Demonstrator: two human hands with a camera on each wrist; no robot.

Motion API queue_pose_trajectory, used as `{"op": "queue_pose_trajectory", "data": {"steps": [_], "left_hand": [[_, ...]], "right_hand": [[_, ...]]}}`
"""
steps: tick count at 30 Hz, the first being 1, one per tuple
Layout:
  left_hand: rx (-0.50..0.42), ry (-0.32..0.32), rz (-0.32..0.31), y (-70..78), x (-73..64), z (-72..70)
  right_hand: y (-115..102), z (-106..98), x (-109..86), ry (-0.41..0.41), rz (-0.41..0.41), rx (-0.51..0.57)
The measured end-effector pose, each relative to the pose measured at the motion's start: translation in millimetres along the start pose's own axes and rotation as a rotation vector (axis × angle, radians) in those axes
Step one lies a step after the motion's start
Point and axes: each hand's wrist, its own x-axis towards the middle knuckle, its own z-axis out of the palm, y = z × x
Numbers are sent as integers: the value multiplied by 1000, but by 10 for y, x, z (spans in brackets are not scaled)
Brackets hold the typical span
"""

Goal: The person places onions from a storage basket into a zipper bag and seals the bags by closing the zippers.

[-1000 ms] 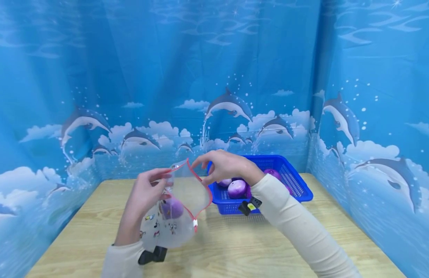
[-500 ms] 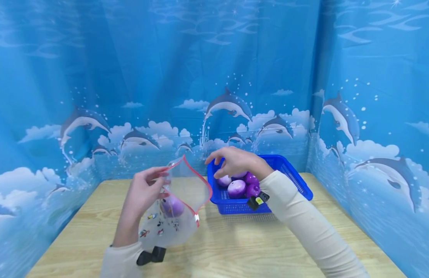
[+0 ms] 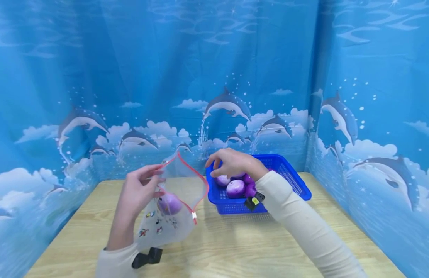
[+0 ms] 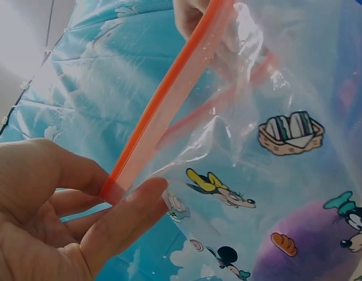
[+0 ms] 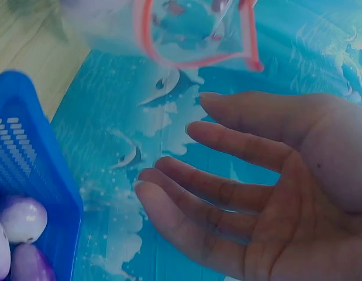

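My left hand (image 3: 136, 193) pinches the red-edged rim of a clear zip bag (image 3: 155, 227) printed with cartoon figures; in the left wrist view the thumb and fingers (image 4: 147, 196) hold the bag's corner. The bag's mouth gapes, and a white slider sits at its near end. Inside lies one round purple onion-like vegetable (image 3: 170, 204), seen through the plastic. Over the left part of a blue basket (image 3: 231, 208) hovers my right hand (image 3: 231, 162), holding nothing. Its fingers are spread and loosely bent in the right wrist view (image 5: 227, 199).
Several purple-and-white onion-like vegetables (image 3: 236, 189) lie in the basket, partly hidden by the right hand and wrist. A wooden table (image 3: 221, 247) bears the basket. Blue dolphin-print curtains (image 3: 165, 96) stand behind and at both sides.
My right hand has drawn away from the bag's rim to the right, over the basket. My left hand and the bag have shifted slightly left.
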Motion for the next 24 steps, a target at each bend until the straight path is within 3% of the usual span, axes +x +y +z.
{"op": "queue_pose_trajectory", "data": {"steps": [8, 16, 24], "left_hand": [[1, 56, 49, 81, -90, -86], [10, 67, 59, 128, -140, -115], [34, 90, 67, 142, -155, -120]], "right_hand": [[232, -88, 54, 17, 14, -76], [611, -30, 140, -31, 185, 36], [1045, 131, 293, -30, 304, 12]]}}
